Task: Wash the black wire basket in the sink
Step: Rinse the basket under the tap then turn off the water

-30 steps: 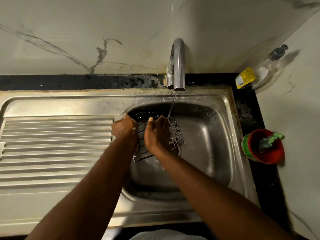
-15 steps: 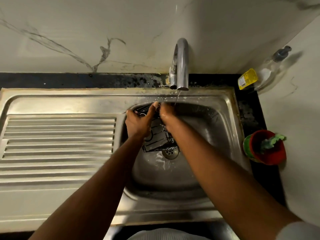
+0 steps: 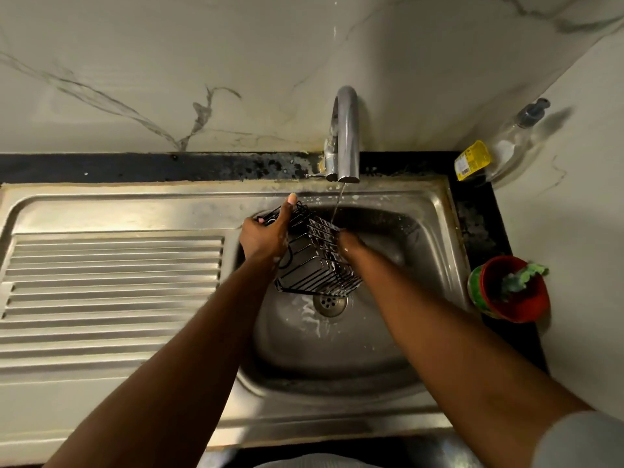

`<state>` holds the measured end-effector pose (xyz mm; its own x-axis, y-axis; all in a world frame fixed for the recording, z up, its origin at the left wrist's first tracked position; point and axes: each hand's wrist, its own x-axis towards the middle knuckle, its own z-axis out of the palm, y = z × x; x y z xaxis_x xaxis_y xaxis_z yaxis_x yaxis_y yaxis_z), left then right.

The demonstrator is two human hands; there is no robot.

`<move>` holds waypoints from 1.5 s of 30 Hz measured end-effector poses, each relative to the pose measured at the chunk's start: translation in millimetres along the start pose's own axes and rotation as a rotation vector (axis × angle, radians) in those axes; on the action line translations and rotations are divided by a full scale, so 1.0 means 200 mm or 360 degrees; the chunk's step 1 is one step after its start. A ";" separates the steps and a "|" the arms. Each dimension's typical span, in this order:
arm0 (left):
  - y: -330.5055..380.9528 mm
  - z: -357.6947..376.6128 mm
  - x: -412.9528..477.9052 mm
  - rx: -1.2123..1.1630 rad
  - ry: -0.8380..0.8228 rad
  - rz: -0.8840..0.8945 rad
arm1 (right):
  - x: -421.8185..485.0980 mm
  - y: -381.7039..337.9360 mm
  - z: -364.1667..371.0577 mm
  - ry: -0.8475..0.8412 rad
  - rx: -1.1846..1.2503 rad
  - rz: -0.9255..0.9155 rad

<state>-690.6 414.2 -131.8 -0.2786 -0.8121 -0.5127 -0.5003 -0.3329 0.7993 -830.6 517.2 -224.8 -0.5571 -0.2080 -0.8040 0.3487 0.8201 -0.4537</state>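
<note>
The black wire basket (image 3: 314, 265) hangs tilted over the steel sink bowl (image 3: 388, 332), just above the drain. My left hand (image 3: 265, 236) grips its upper left rim, thumb over the top edge. On the basket's right side is my right hand (image 3: 349, 244), its fingers hidden behind the wires, so its hold is unclear. A thin stream of water falls from the tap (image 3: 346, 136) onto the basket's top right corner.
A ribbed steel draining board (image 3: 111, 292) lies to the left of the bowl. On the black counter at the right stand a red cup with a green scrubber (image 3: 510, 288) and a clear soap pump bottle (image 3: 506, 143) in the corner.
The basket has been turned and lowered a little, now showing its long side. My hands have moved apart, the left to the top rim and the right to the right side.
</note>
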 end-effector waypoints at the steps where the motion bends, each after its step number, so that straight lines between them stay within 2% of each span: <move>1: 0.02 0.01 0.00 0.0026 0.0002 0.0020 | -0.04 -0.03 -0.02 -0.0062 0.0027 -0.0017; 5: 0.05 0.02 0.02 0.0155 0.0008 -0.0021 | -0.29 -0.19 0.02 -0.0109 0.0020 -0.0127; 10: 0.04 0.02 0.03 0.0165 0.0077 -0.0009 | -0.53 -0.27 0.15 0.0008 -0.0392 -0.0695; 12: 0.03 0.01 0.03 0.0166 0.0072 -0.0033 | -0.54 -0.27 0.18 0.0042 -0.0407 -0.0814; 13: 0.03 0.00 0.03 0.0159 0.0071 -0.0046 | -0.50 -0.26 0.19 0.0024 -0.0384 -0.0779; 17: -0.01 -0.03 0.03 0.0076 0.0037 -0.0091 | -0.34 -0.16 0.05 -0.0034 -0.0230 -0.0277; 20: 0.00 -0.01 0.00 0.0068 -0.0009 -0.0049 | -0.19 -0.07 -0.07 -0.0016 -0.0119 -0.0181; 22: 0.02 0.01 0.01 0.0098 0.0016 -0.0019 | -0.09 -0.03 -0.06 -0.0088 0.0094 -0.0075; 25: 0.03 0.00 0.02 0.0133 0.0023 -0.0060 | -0.13 -0.08 0.03 -0.0082 -0.0040 -0.0042; 26: 0.03 0.00 0.01 0.0144 0.0026 -0.0069 | -0.25 -0.12 0.05 -0.0021 -0.0134 -0.0161; 29: 0.02 -0.02 0.02 0.0183 0.0100 -0.0042 | -0.52 -0.21 0.14 0.0003 -0.0454 -0.0784; 31: 0.02 -0.03 0.01 0.0220 0.0132 -0.0051 | -0.58 -0.21 0.18 -0.0022 -0.0477 -0.0937; 33: 0.00 -0.04 0.01 0.0207 0.0123 -0.0074 | -0.51 -0.20 0.17 -0.0049 -0.0450 -0.0830; 36: -0.03 -0.06 0.00 0.0135 0.0116 -0.0078 | -0.29 -0.08 0.07 -0.0008 -0.0245 -0.0407; 39: -0.01 -0.03 -0.01 0.0137 0.0060 0.0003 | 0.18 0.17 -0.02 -0.0048 0.0062 -0.0088; 41: 0.02 -0.01 -0.01 0.0178 0.0051 0.0082 | 0.46 0.28 0.02 -0.0054 0.0127 -0.0046; 43: 0.03 0.00 -0.02 0.0208 0.0059 0.0072 | 0.25 0.16 0.05 0.0058 -0.0098 -0.0102; 45: 0.03 0.00 -0.01 0.0251 0.0064 0.0099 | -0.17 -0.05 0.10 0.0184 -0.0241 -0.0180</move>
<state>-694.0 414.3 -126.0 -0.2816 -0.8482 -0.4485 -0.6066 -0.2048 0.7682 -800.7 505.4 -200.9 -0.6721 -0.2479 -0.6977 0.1666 0.8675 -0.4687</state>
